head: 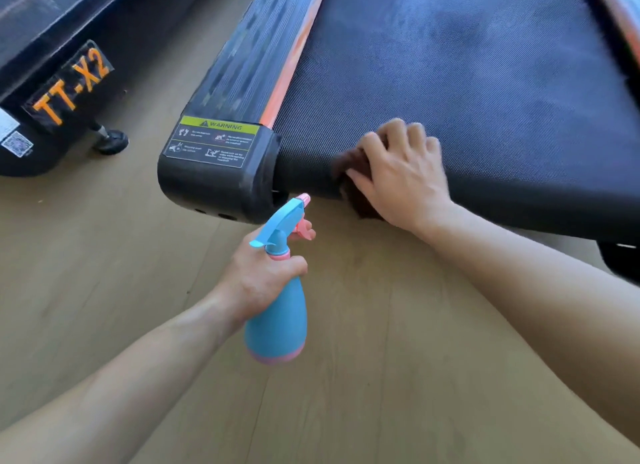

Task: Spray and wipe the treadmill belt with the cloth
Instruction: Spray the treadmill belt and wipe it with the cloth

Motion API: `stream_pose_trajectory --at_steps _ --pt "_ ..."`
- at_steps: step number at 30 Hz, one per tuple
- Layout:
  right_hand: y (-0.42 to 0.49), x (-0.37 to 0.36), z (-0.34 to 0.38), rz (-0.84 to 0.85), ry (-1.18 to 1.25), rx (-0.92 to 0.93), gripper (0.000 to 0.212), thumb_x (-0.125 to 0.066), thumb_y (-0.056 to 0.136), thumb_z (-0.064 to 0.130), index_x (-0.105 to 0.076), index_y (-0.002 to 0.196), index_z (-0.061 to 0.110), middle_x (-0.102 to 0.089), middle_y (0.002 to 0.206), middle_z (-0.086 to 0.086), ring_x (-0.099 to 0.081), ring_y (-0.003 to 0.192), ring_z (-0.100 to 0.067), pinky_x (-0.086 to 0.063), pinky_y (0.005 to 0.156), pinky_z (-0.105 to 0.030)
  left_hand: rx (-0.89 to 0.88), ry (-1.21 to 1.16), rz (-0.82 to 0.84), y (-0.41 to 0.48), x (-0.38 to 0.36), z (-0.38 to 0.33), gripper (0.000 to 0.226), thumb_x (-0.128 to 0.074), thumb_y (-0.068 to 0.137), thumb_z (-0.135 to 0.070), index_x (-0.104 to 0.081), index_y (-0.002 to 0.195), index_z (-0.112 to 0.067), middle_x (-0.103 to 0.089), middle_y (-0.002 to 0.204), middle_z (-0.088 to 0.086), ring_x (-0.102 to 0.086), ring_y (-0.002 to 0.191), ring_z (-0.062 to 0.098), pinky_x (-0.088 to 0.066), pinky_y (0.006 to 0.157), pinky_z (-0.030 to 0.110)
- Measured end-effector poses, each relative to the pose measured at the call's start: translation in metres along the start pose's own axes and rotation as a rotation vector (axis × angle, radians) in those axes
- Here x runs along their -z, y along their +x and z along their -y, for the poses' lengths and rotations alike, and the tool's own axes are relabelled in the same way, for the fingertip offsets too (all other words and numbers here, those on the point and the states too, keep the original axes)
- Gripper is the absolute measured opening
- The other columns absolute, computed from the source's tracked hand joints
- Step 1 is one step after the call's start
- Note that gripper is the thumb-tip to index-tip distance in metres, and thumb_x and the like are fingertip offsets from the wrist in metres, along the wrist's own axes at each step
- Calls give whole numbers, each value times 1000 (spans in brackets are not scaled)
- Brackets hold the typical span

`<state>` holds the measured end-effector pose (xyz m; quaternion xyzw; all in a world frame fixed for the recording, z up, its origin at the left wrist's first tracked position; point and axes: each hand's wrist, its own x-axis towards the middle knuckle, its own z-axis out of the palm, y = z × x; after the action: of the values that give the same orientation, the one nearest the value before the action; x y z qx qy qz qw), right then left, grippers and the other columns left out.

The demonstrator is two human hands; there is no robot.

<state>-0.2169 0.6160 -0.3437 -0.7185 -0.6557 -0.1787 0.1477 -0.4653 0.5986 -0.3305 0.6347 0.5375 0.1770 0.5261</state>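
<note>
The dark textured treadmill belt (467, 83) fills the upper right and curves down over its near end. My right hand (401, 173) presses a brown cloth (353, 173) against that rounded end, close to the left corner; the hand covers most of the cloth. Over the floor in front of the treadmill, my left hand (263, 276) grips the neck of a blue spray bottle (277, 318) with pink trim. One finger lies on the pink trigger, and the nozzle points up toward the belt's end.
A black end cap with a yellow warning label (214, 145) sits left of the belt, below a side rail with an orange strip (294, 58). A second machine marked TT-X2 (69, 86) stands at far left on a foot (110, 141). Light wooden floor (346, 377) lies in front.
</note>
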Motion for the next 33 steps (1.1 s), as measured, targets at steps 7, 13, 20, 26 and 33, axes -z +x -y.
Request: stream_pose_trajectory --at_steps 7,13,20,26,33 --pt "8 6 -7 113 31 35 49 -48 92 62 -54 118 20 -51 120 -13 -50 107 -39 -44 85 -51 -47 38 -33 5 2 -9 47 -73 79 -8 -72 115 -38 -72 115 -20 -63 103 19 -49 82 29" --pt "-5 18 -32 148 26 -50 48 -48 94 62 -53 117 20 -50 120 -12 -49 108 -38 -43 85 -50 -87 111 30 1 8 -31 55 -70 73 -15 -68 119 -45 -70 118 -28 -64 100 8 -49 84 27" --pt "11 18 -30 223 78 -18 47 -48 95 61 -52 120 21 -49 125 -10 -46 112 -38 -44 88 -50 -149 129 65 1 5 -70 51 -72 70 -16 -71 115 -40 -73 116 -24 -64 89 5 -48 79 24" --pt "-90 49 -80 180 69 -88 50 -40 92 61 -59 107 18 -53 109 -11 -50 95 -36 -49 76 -48 -214 185 195 7 -35 -82 55 -73 80 0 -71 119 -38 -73 116 -23 -64 100 -2 -43 85 19" --pt "-193 51 -79 309 129 -279 47 -38 93 61 -60 111 24 -50 111 -3 -47 98 -29 -46 80 -44 -211 213 302 -5 -94 -59 50 -69 82 -4 -70 112 -43 -70 113 -28 -62 99 6 -46 82 15"
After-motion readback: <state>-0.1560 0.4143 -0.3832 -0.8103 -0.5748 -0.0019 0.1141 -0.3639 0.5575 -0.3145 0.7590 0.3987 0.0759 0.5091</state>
